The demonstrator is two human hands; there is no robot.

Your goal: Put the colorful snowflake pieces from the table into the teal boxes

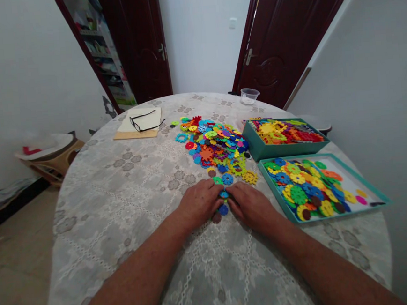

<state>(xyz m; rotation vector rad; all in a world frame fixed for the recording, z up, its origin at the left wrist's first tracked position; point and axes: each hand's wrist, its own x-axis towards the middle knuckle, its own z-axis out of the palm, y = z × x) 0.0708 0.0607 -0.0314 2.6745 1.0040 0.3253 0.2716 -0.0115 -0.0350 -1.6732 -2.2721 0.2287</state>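
Between my two hands is a small blue notched plastic disc (223, 194), pinched by the fingers of both. My left hand (202, 197) closes on it from the left, my right hand (248, 203) from the right; the fingertips partly hide it. Just below lie a dark blue disc (222, 210) and a brown disc (216, 217). Above the fingers are a green disc (218, 180) and a blue gear-shaped disc (227, 179). A heap of many-coloured notched discs and gears (210, 142) spreads over the table beyond my hands.
A green box (284, 150) filled with plastic pieces stands right of the heap. In front of it, a shallow tray (360, 170) holds more discs. Black glasses (148, 128) rest on a pad (124, 128) at back left. A clear plastic bowl (249, 96) stands near the far edge.
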